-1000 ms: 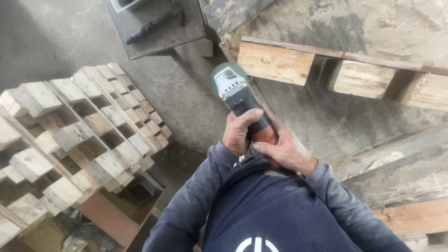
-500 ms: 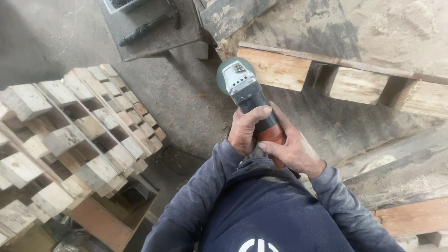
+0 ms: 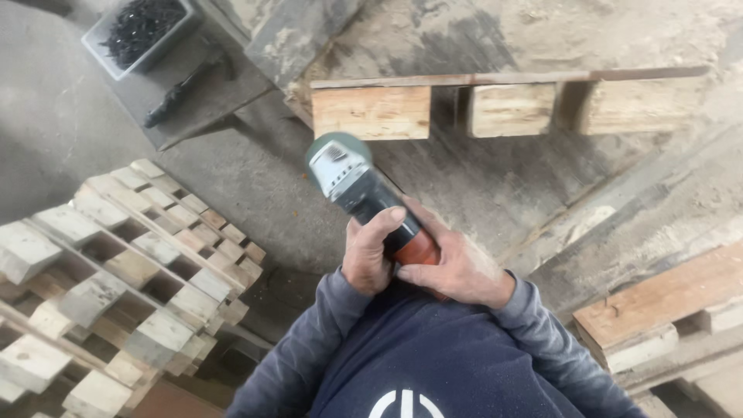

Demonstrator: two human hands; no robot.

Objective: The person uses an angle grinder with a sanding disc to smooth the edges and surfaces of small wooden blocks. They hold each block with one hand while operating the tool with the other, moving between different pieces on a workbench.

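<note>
An angle grinder (image 3: 364, 197) with a green head and orange rear is held close to the chest, its head pointing toward a pallet (image 3: 371, 111) on the concrete floor (image 3: 255, 186). The left hand (image 3: 370, 251) wraps its fingers tightly around the body; the right hand (image 3: 457, 267) closes on the rear. Stacked pallets (image 3: 116, 271) stand at left, a tray of dark screws (image 3: 139, 27) beyond.

A small pale rectangular label (image 3: 338, 154) sits on the green head of the angle grinder (image 3: 364, 193), and a white round emblem (image 3: 405, 405) marks the dark blue sweatshirt (image 3: 433, 356) below the grinder.
</note>
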